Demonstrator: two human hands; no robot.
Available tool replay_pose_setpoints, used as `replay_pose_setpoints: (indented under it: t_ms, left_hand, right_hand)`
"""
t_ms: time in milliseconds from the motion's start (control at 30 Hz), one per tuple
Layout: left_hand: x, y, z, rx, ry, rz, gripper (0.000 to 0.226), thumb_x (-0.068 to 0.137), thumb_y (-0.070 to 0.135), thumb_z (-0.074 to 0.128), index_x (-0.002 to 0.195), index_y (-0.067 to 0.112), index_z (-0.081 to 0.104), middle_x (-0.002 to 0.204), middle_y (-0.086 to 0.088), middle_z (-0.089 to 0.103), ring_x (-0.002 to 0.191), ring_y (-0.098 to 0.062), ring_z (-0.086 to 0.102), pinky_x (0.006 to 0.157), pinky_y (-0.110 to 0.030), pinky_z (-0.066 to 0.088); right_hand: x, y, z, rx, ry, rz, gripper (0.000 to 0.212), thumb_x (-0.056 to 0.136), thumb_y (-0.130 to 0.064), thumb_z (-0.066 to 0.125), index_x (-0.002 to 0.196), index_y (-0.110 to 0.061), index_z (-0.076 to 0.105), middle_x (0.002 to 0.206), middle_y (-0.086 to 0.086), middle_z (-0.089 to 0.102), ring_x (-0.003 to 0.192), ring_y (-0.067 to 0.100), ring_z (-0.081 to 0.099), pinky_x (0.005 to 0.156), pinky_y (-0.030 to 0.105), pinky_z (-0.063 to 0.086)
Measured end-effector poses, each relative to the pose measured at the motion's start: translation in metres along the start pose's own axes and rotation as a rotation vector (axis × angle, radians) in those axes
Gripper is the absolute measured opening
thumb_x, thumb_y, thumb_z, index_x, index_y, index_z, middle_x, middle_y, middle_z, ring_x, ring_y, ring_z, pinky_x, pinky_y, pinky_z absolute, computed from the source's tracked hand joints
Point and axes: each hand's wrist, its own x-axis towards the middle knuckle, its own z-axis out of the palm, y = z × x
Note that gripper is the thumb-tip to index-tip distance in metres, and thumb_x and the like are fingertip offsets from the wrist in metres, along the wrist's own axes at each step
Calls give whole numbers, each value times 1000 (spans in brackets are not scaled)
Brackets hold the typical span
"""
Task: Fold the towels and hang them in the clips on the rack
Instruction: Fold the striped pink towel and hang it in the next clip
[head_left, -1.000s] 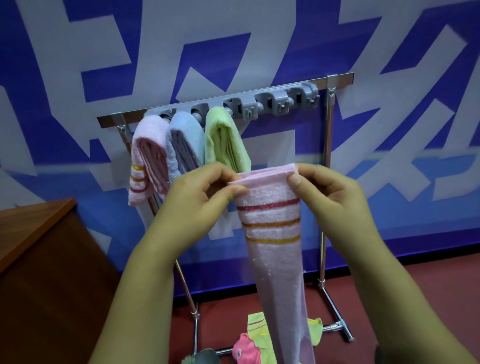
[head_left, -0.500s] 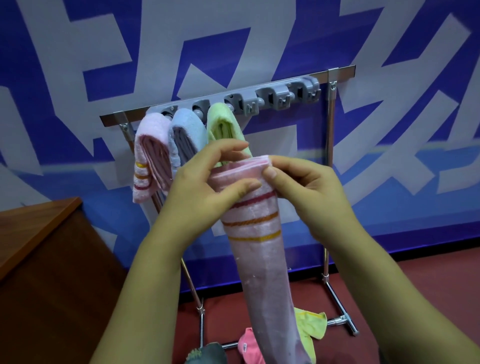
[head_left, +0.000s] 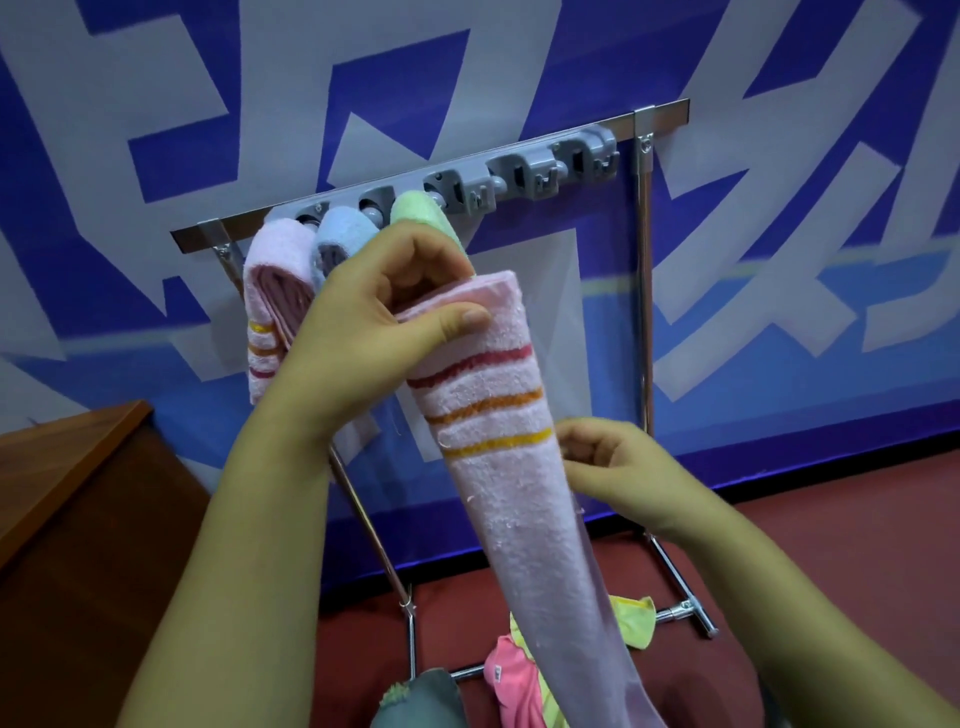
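Observation:
A long pink towel (head_left: 511, 499) with red, orange and yellow stripes hangs folded lengthwise in front of the rack. My left hand (head_left: 374, 322) pinches its top end between thumb and fingers. My right hand (head_left: 618, 467) is lower, at the towel's right edge below the yellow stripe, fingers curled against the cloth. Behind stands the metal rack (head_left: 644, 270) with a grey clip bar (head_left: 519, 179). Three folded towels hang in its left clips: pink (head_left: 272, 291), blue (head_left: 340, 236) and green (head_left: 421, 213), partly hidden by my left hand.
Several loose towels, pink (head_left: 511, 686), yellow-green (head_left: 634, 621) and grey (head_left: 421, 701), lie on the red floor by the rack's feet. A brown wooden cabinet (head_left: 78, 519) stands at the left. The clips on the bar's right half hold nothing.
My right hand let go of the towel's top end and dropped down to its right edge. My left hand kept the top and raised it slightly toward the rack.

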Motion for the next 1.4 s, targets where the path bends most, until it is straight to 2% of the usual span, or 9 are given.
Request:
replay_pose_setpoints:
  t_ms: [167,433,567,767,1000,1067,1133,1233,1400]
  left_hand:
    - [7,-2,-3,57,-8,-6,23,74,22,70,89,33,56,84,25,63,85,1,62,74,-17,53]
    - [7,-7,-8,90,66,-12,24,73,26,72,91,33,57,92,14,63,90,-5,62,81,-24,54]
    - [14,-5,-10,108,90,-17,24,75,23,73,92,29,58,91,11,63,88,-5,62,81,-25,54]
    - [24,-2,-14,107,111,-30,22,80,8,70,94,20,57,90,10,62,84,1,61,77,-17,52]
    - [27,-4,-19,133,152,-28,23,79,12,71,86,25,54,86,7,59,80,-1,59,75,-18,53]
    - [26,-4,-20,147,149,-27,24,79,12,71,86,26,53,86,8,59,79,0,58,74,-18,53]
    - [26,-3,-21,151,143,-24,25,79,11,71,86,27,52,86,9,58,78,2,58,73,-16,53]
    - [24,-4,-25,167,147,-27,25,79,14,71,85,29,52,86,10,59,78,2,59,72,-14,52]
    - [21,-9,-32,163,170,-39,26,79,12,71,82,30,53,82,10,59,76,1,58,71,-16,51]
  right_hand:
    - [-1,19,-4,-15,147,6,12,79,4,68,82,-7,65,76,-1,70,73,11,63,71,23,52]
    - [3,33,4,-251,288,-105,16,83,-13,70,77,-16,55,70,-12,57,69,6,53,67,30,46]
    - [5,48,12,-404,389,-191,31,86,-7,60,78,-28,40,75,-19,53,64,3,46,64,16,40]
    - [10,60,9,-525,318,-291,32,65,3,42,67,-27,52,74,-13,54,71,5,52,68,14,38]
    - [6,60,7,-413,247,-203,16,72,-35,54,70,-46,65,86,-11,60,83,6,61,79,12,42]
    - [5,59,8,-441,216,-208,5,71,-47,64,74,-44,66,85,-13,60,85,5,62,79,11,43]
    - [4,62,9,-497,215,-217,17,68,-52,69,75,-37,69,83,-12,60,83,5,62,77,14,44]
    - [5,63,10,-526,248,-254,20,72,-46,67,72,-26,69,79,-9,59,77,8,60,73,17,45]
    - [4,61,13,-479,316,-251,14,75,-36,56,62,-31,51,69,-11,50,61,6,47,61,15,37]
